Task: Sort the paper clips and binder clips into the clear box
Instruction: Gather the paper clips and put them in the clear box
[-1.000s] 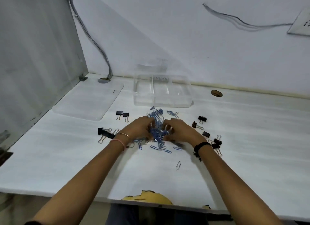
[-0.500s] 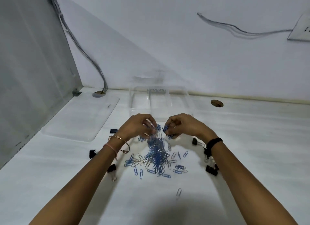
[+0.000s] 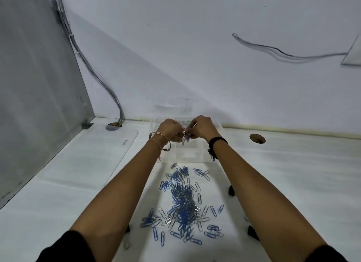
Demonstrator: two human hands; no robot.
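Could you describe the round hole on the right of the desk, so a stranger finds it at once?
Follow the white desk back to where it meets the wall. Just before that edge, right of the clear box and the right hand, sits a round, brown-rimmed hole. Unlike the left-corner hole, no cables pass through it.

The left hand (image 3: 169, 130) and right hand (image 3: 203, 127) pinch a bunch of paper clips (image 3: 185, 138) over the clear box (image 3: 187, 154); a loose pile of paper clips (image 3: 181, 203) lies on the worktop (image 3: 293, 174) between the forearms; binder clips (image 3: 231, 190) sit beside them.
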